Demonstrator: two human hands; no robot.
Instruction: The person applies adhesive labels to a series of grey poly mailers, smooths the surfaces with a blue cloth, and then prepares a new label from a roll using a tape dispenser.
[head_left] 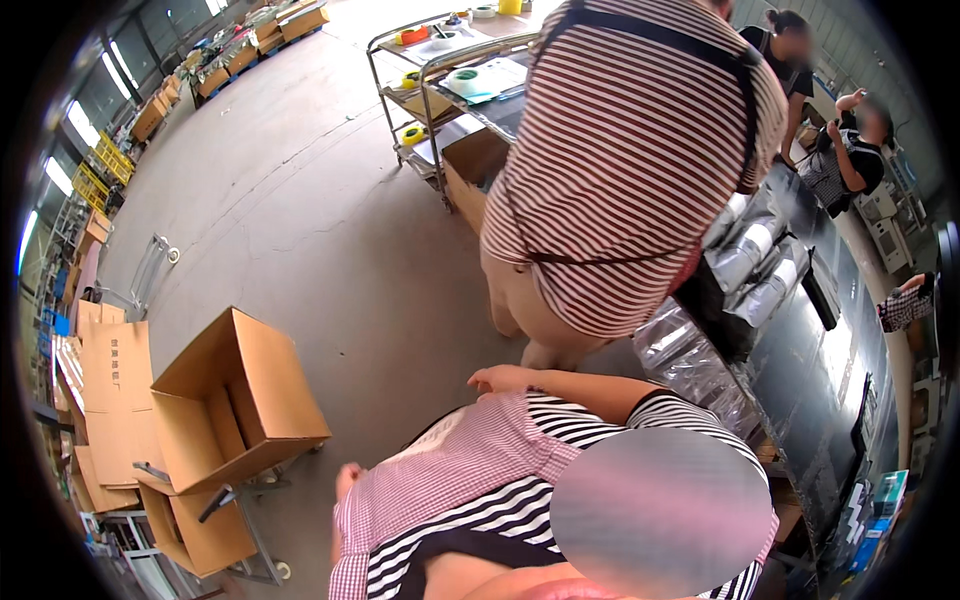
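Crowded packing aisle; wearer's own hands out of view, so I cannot tell whether they are apart, together or holding anything.

Open brown cardboard box [240,400] sits tilted on a wheeled metal stand [250,520], lower left, apart from everyone. A co-worker in black-and-white stripes bends just below, one hand [500,378] held out near a person in a red-and-white striped top [630,170]. Likely risks: bumping at close quarters, or the tilted box sliding off if the stand is knocked.
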